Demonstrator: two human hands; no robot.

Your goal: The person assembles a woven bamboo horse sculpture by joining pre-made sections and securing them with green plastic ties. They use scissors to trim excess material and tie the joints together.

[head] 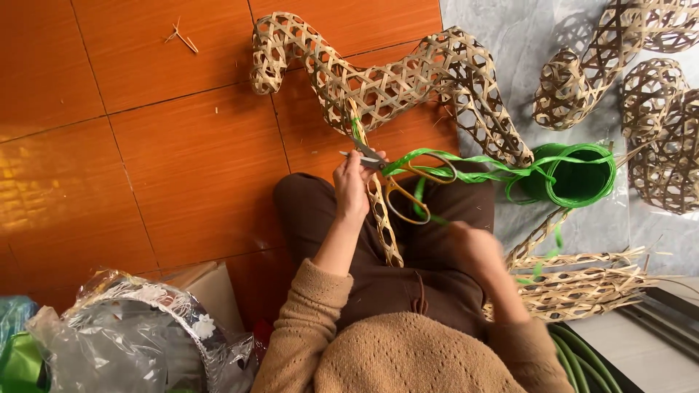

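Note:
My left hand (352, 185) is raised over my lap and grips a pair of scissors (397, 191) with yellow handles near their pivot, the blades pointing up-left. A narrow woven bamboo strip (384, 225) runs down behind that hand from a long wavy openwork bamboo form (386, 81) lying on the floor. Green plastic strap (466, 161) passes from the scissors to a coil of green strap (577, 176) on the right. My right hand (475, 246) hangs blurred over my right knee, just below the scissor handles; I cannot make out whether it holds anything.
Several more woven bamboo forms (655, 124) lie on a grey sheet (510, 44) at the upper right. Loose bamboo strips (582, 285) are piled by my right side. A plastic-wrapped bundle (131, 335) sits at the lower left on the orange tiled floor (145, 145).

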